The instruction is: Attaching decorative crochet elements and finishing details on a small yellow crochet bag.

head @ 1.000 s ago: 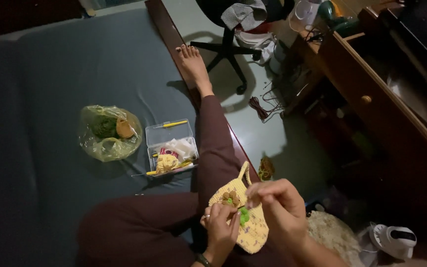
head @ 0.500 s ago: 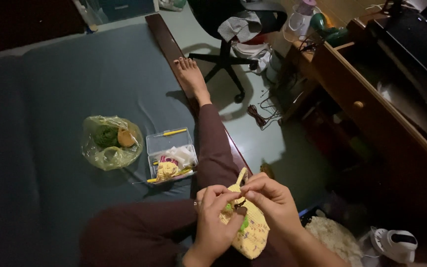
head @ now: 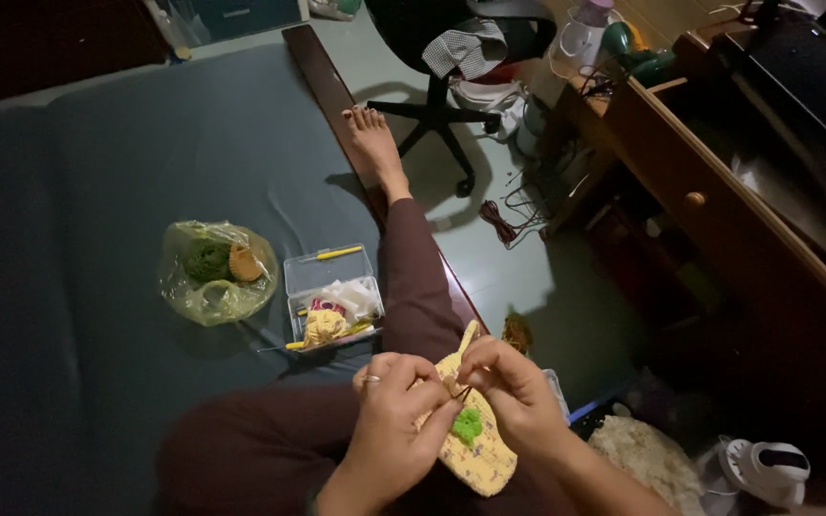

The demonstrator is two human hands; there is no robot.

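From the head view, I sit on a bed with a dark blue-grey sheet (head: 97,239), my legs in dark red trousers, one bare foot (head: 372,134) stretched toward the wooden edge of the bed. My left hand (head: 389,420) and my right hand (head: 513,392) meet over my lap, and both are closed around a yellow crochet piece (head: 475,459) with a small green patch (head: 467,426) on it. The left grip pinches its upper edge between thumb and fingers; the right grip pinches the piece just beside it, and a thin dark hook or needle shows between the two hands, but I cannot tell which fingers carry it. On the bed near my knee stands an open clear plastic box (head: 332,296) with small tools and yellow yarn inside. Just beside it lies a clear plastic bag (head: 214,272) holding green and orange yarn. On the floor, well apart, stand an office chair (head: 442,86) and a wooden desk (head: 719,210)
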